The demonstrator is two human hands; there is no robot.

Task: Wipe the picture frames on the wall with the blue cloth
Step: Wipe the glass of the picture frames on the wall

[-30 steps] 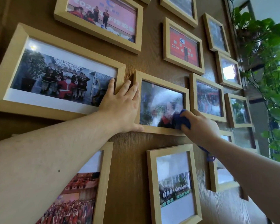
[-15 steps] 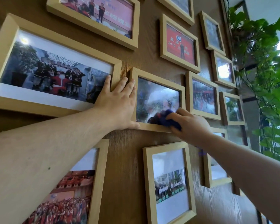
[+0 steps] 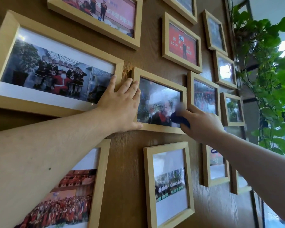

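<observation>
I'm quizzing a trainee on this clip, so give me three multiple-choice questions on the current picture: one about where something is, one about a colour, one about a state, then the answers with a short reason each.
1. Where is the blue cloth?
A. On the lower right of the middle frame's glass
B. On the top left frame
C. On the plant

2. What colour is the background of the photo in the frame above the one being wiped?
A. Green
B. Red
C. Black

3. What is the left hand doing?
A. Holding a spray bottle
B. Hanging clear of the wall
C. Pressing flat on the middle frame's left edge

Answers:
A, the right hand presses the cloth on the middle frame there.
B, the red photo frame shows white text on red.
C, its open palm lies flat against the frame's left side.
</observation>
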